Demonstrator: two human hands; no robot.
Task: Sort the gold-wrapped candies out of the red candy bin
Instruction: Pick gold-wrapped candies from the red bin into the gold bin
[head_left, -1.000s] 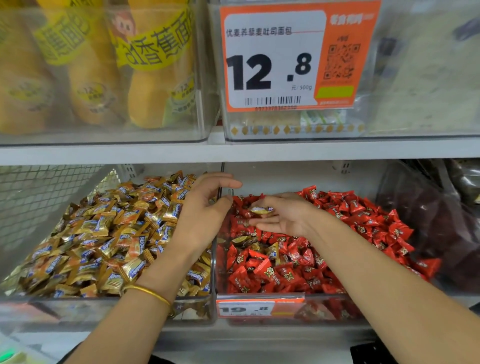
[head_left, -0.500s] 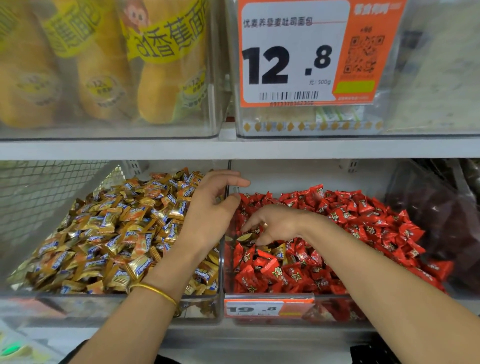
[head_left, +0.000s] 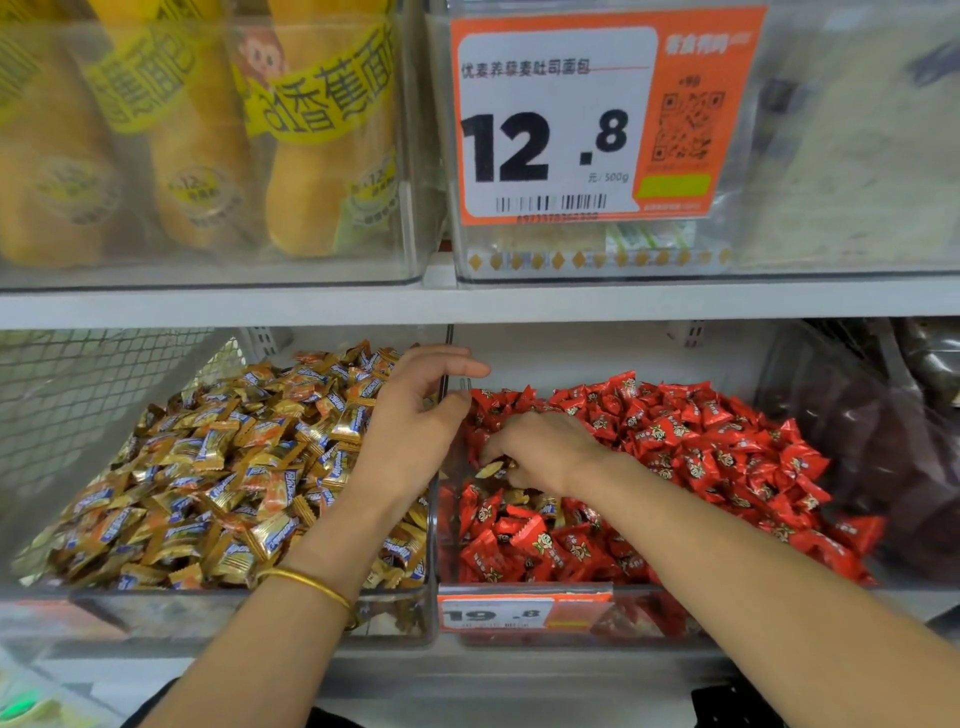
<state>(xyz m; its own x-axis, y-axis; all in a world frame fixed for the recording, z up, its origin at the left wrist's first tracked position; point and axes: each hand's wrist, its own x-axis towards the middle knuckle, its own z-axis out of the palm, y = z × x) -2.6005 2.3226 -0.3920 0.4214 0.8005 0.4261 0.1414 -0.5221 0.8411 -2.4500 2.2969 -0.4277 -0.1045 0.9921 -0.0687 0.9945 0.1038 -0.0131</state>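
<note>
**Right hand picks gold out of the red bin**

The right hand (head_left: 545, 452) is down inside the red bin (head_left: 675, 618), over at the bin's left side. Its palm faces down and its fingers are curled under. A gold candy (head_left: 491, 470) is pinched at those fingertips, held just above the red candies (head_left: 701, 452) that fill the bin. And look, more strays (head_left: 524, 501) in gold wrap lie in the bin right beneath that hand, mixed in with the red ones close to the bin's left wall.

Over to the left hand (head_left: 415, 426), which is parked on that same left wall, the clear divider (head_left: 449, 338). The thumb tip presses the divider's edge and the fingers curve over its top towards the red bin, the index finger reaching farthest. It's a loose, half-open hold on the divider. A gold bangle (head_left: 306, 582) sits on that wrist, left of the red bin's front corner.

The gold bin (head_left: 208, 613) stands hard against the red bin's left side, heaped high with gold candies (head_left: 234, 467).

On the red bin's front wall there's a small orange tag (head_left: 498, 616) reading 19.8. Just right of the red bin sits a dark bag (head_left: 883, 457), its contents too murky to make out.

Above the red bin runs a white shelf (head_left: 519, 301). On it, directly over the bin, a clear box carries a big price card (head_left: 556, 119) marked 12.8. Up and to the left of the red bin stand yellow bread packs (head_left: 322, 145).
</note>
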